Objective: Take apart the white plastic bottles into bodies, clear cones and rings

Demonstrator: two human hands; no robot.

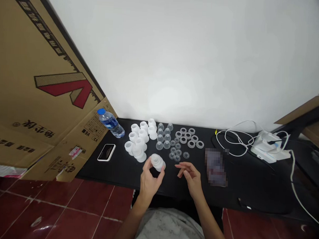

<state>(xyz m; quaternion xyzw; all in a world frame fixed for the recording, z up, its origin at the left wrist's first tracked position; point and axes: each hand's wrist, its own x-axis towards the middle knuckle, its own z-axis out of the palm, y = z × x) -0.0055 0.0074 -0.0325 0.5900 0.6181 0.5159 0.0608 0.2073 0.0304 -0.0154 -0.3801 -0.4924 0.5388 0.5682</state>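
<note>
My left hand (149, 179) is closed round a white plastic cup-shaped part (157, 162), held just above the black mat (125, 171). My right hand (191, 176) hovers beside it with fingers loosely curled and apart, holding nothing. Beyond the hands lie a cluster of several white plastic parts (140, 137), several small clear cups (164, 136), small clear caps (175, 151) and flat translucent rings (191, 138).
A water bottle (111, 122) lies at the mat's back left beside a large cardboard box (39, 89). A phone (106, 152) rests face up nearby. White cables and a white charger (266, 147) sit at the right. A blurred card (215, 167) lies right of my right hand. Red floor tiles (52, 206) lie below.
</note>
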